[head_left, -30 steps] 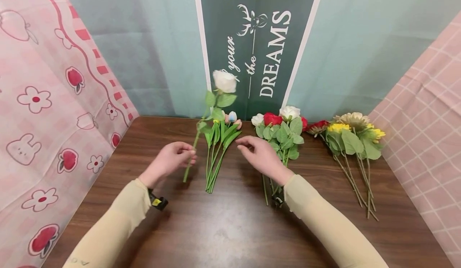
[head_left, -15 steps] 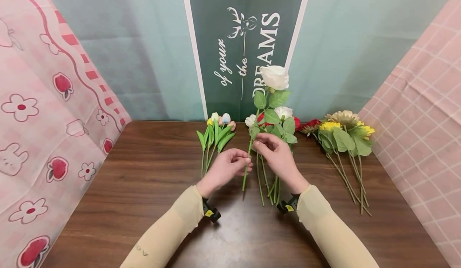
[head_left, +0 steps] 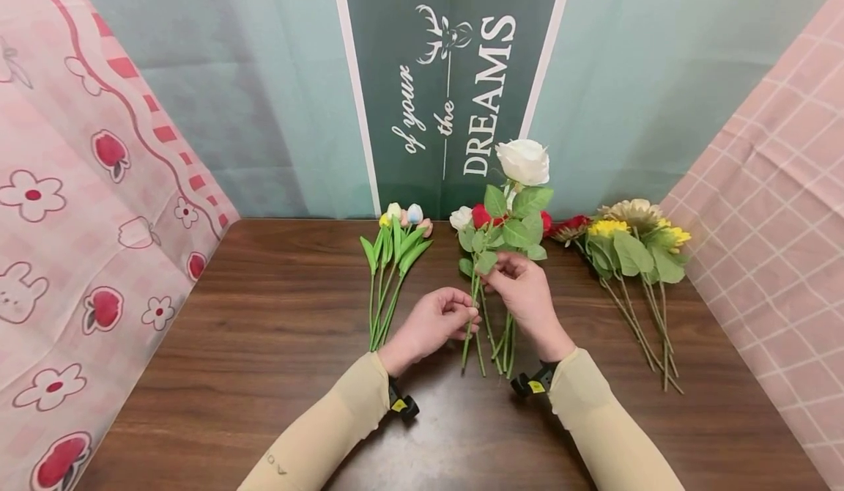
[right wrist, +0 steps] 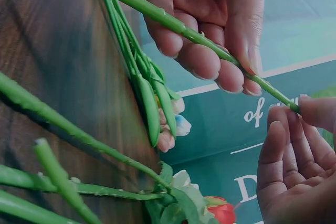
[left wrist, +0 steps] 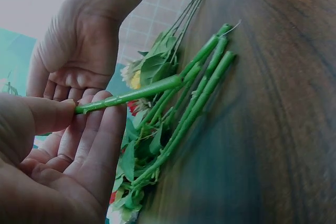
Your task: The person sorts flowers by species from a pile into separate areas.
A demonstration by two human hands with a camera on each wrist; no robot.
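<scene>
A long-stemmed white rose point(head_left: 523, 162) stands nearly upright, leaning right, above the bunch of red and white roses point(head_left: 480, 217) on the table. My left hand point(head_left: 435, 324) pinches its lower stem between thumb and fingers. Higher up, just below the leaves, my right hand point(head_left: 527, 297) pinches the same stem. In the left wrist view the cut end of the stem point(left wrist: 131, 95) points out past my left fingers. From the right wrist, the stem point(right wrist: 157, 17) runs through both hands. Leaves of the held rose hide part of the bunch behind it.
A bunch of tulips point(head_left: 395, 245) lies left of my hands. To the right lies a bunch of yellow, cream and dark red flowers point(head_left: 629, 238). The brown table point(head_left: 277, 315) is bordered by a green curtain point(head_left: 277, 95) behind and pink cloths at the sides.
The white rose has moved right, from beside the tulips to over the rose bunch, then slightly lower. My left hand carried it; my right hand has come onto the stem.
</scene>
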